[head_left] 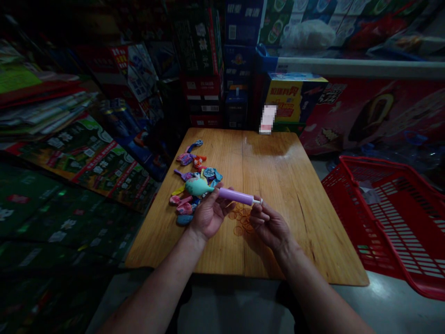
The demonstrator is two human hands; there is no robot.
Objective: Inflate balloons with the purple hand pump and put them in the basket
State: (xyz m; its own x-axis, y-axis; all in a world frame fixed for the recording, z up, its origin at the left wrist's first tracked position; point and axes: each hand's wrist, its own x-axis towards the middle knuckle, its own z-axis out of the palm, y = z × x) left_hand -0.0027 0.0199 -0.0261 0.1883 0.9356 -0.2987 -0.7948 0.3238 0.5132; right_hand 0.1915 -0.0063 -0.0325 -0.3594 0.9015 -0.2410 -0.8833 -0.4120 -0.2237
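Observation:
A purple hand pump [236, 196] is held level above the wooden table. My left hand [211, 214] grips its left end, where the neck of a slightly inflated mint-green balloon [197, 186] sits on the nozzle. The fingers of my right hand [269, 222] are closed on the pump's white handle at the right end. Below and between my hands, several thin orange rubber bands [243, 220] lie on the tabletop. A pile of limp, colourful balloons [186, 207] lies to the left, partly behind the green one.
The wooden table [281, 181] has a blurred pinkish card [267, 119] at its back edge. A red basket [392, 222] stands to the right. Stacked cartons [100, 162] line the left, and a yellow-and-blue box [292, 97] stands behind the table.

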